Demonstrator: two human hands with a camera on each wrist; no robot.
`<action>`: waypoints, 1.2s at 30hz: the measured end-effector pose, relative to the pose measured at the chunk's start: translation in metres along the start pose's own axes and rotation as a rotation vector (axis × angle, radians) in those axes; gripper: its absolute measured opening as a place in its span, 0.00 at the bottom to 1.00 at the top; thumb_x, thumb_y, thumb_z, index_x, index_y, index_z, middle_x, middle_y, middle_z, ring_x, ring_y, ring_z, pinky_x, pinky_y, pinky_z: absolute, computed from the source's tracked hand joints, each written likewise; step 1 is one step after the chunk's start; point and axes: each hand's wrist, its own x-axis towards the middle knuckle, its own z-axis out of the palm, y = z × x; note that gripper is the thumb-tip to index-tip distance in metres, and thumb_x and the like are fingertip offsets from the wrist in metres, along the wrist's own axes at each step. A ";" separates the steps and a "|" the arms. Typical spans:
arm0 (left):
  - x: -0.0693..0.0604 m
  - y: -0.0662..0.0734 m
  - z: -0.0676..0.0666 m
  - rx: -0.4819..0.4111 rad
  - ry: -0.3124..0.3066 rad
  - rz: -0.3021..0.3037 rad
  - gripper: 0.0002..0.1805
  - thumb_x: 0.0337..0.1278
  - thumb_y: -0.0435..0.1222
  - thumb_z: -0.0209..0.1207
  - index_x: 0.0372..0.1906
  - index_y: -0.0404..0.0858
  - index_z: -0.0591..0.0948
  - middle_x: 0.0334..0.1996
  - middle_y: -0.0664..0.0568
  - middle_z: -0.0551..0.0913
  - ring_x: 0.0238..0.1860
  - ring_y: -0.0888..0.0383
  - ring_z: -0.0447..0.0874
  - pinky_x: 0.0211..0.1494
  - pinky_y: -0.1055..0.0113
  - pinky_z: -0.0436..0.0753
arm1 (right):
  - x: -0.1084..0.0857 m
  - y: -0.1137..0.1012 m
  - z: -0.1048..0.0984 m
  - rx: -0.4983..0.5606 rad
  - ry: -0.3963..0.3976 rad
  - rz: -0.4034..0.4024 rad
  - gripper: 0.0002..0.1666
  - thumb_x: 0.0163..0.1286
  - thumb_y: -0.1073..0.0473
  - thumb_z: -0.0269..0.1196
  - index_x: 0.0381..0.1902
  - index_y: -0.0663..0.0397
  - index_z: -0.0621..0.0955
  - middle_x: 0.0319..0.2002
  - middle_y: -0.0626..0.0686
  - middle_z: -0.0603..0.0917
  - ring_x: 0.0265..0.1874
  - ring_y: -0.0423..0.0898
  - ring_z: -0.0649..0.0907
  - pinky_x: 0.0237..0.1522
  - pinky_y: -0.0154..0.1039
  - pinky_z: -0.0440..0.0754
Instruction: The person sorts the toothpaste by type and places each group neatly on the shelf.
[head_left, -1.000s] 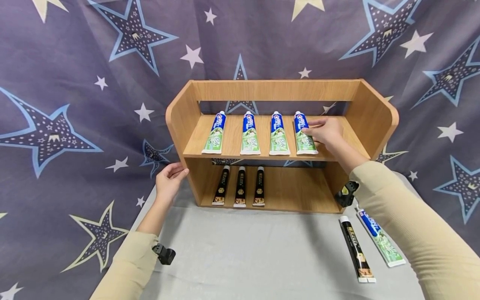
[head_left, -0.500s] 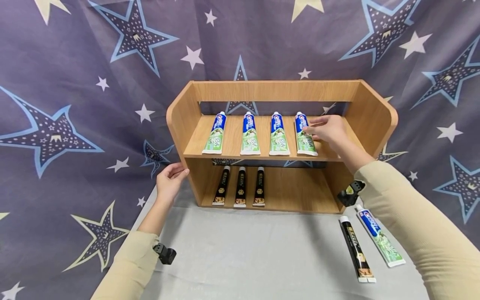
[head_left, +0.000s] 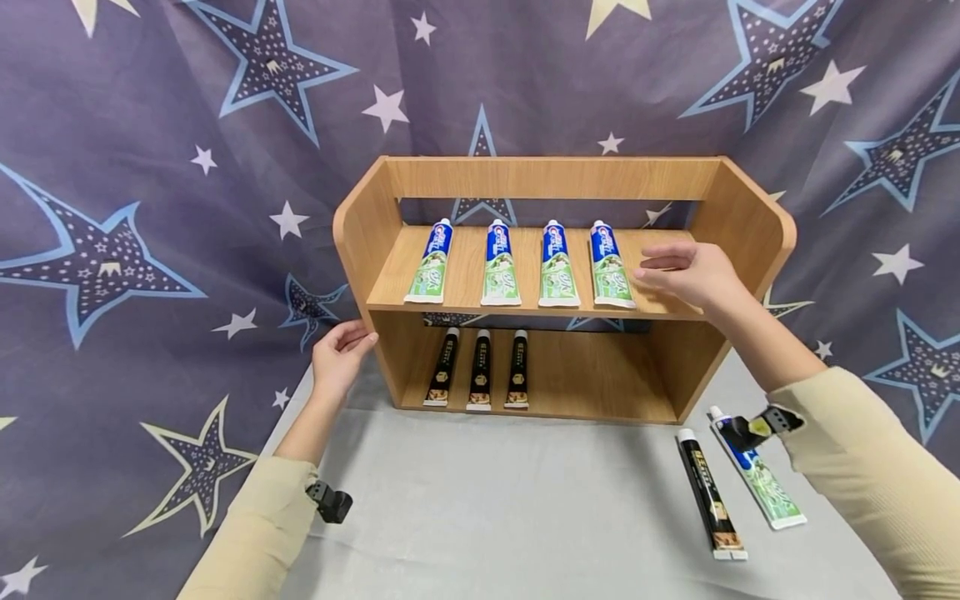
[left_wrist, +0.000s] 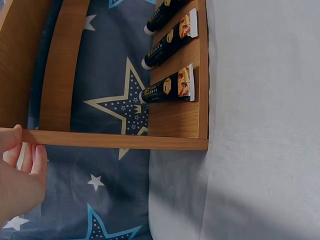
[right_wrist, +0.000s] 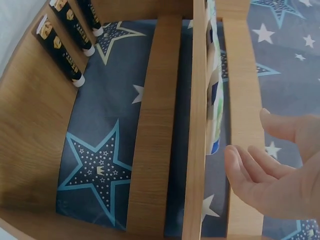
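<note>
A two-tier wooden shelf stands against the backdrop. My left hand grips the edge of its left side panel; in the left wrist view the thumb and fingers lie on opposite faces of the panel. My right hand hovers over the right end of the upper tier, fingers parted and holding nothing. Just left of it lies the rightmost blue-and-green toothpaste tube, one of several spaced in a row, caps to the back. On the lower tier lie three black toothpaste tubes, towards the left.
On the grey tabletop, right of the shelf, lie another black toothpaste tube and another blue-and-green tube, partly hidden by the right wrist camera. A star-patterned curtain hangs behind and beside the shelf.
My right hand has let go of the rightmost blue-and-green toothpaste tube and moved right, away from it. The tube stays on the upper tier. My left hand keeps its hold on the panel.
</note>
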 end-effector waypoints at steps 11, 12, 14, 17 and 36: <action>0.000 0.002 0.003 0.024 0.003 -0.035 0.18 0.57 0.29 0.62 0.53 0.29 0.79 0.51 0.35 0.82 0.33 0.80 0.78 0.41 0.88 0.79 | -0.051 0.034 0.006 0.166 0.002 -0.093 0.31 0.65 0.51 0.65 0.60 0.65 0.74 0.29 0.19 0.79 0.32 0.20 0.81 0.36 0.17 0.80; 0.000 0.002 0.003 0.025 0.004 -0.036 0.17 0.57 0.29 0.62 0.53 0.29 0.79 0.51 0.35 0.82 0.33 0.79 0.78 0.41 0.88 0.79 | -0.054 0.039 0.008 0.179 -0.005 -0.083 0.31 0.65 0.51 0.65 0.59 0.65 0.74 0.29 0.19 0.80 0.32 0.20 0.81 0.36 0.17 0.80; 0.001 0.003 0.002 0.024 0.009 -0.034 0.17 0.57 0.29 0.62 0.52 0.29 0.79 0.50 0.36 0.82 0.34 0.77 0.79 0.41 0.88 0.79 | -0.060 0.048 0.013 0.208 -0.013 -0.062 0.28 0.65 0.51 0.65 0.57 0.61 0.75 0.30 0.20 0.81 0.32 0.21 0.82 0.37 0.18 0.81; 0.001 0.004 0.001 0.021 0.017 -0.030 0.18 0.57 0.30 0.63 0.52 0.29 0.79 0.48 0.40 0.83 0.36 0.74 0.81 0.42 0.88 0.79 | -0.066 0.066 0.019 0.266 -0.027 -0.054 0.18 0.66 0.53 0.64 0.51 0.50 0.78 0.31 0.22 0.82 0.33 0.23 0.83 0.37 0.20 0.83; -0.001 0.002 0.000 -0.026 0.020 -0.011 0.17 0.56 0.28 0.63 0.51 0.27 0.79 0.39 0.53 0.84 0.37 0.71 0.82 0.43 0.86 0.80 | -0.098 0.165 0.051 0.164 0.005 0.048 0.24 0.66 0.59 0.63 0.52 0.76 0.75 0.26 0.22 0.80 0.28 0.23 0.80 0.32 0.23 0.83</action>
